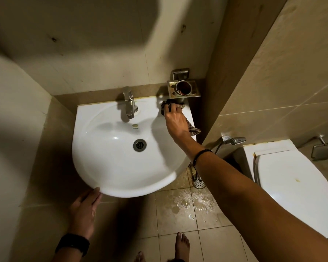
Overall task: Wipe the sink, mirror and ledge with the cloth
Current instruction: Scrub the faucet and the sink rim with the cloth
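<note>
Now: cloth on sink deck, 1 o'clock corner

Right hand [175, 120] has its fingers curled over the dark cloth [166, 106] and presses it onto the sink [106, 163] deck at 1 o'clock, just under the cup holder [184, 88]. A striped tail of cloth sticks out past the palm toward 3. Left hand [83, 210] holds nothing: fingers fairly straight, tips touching the front rim at 7, probably bracing. Tap [129, 104] at 12, drain [139, 145] mid-bowl. Mirror not in view.

Doing it well, my read:
- Tuck the loose tail into the palm so it doesn't drag.
- Press flat and work into the back seam under the holder, then round the tap base.
- Go along the rim next, and do the bowl last, ending at the drain.
- Mind knuckles on the holder's underside.
- Wet floor [193, 203] at 5 and bare feet, so a slip is possible; bracing on the rim helps.
</note>
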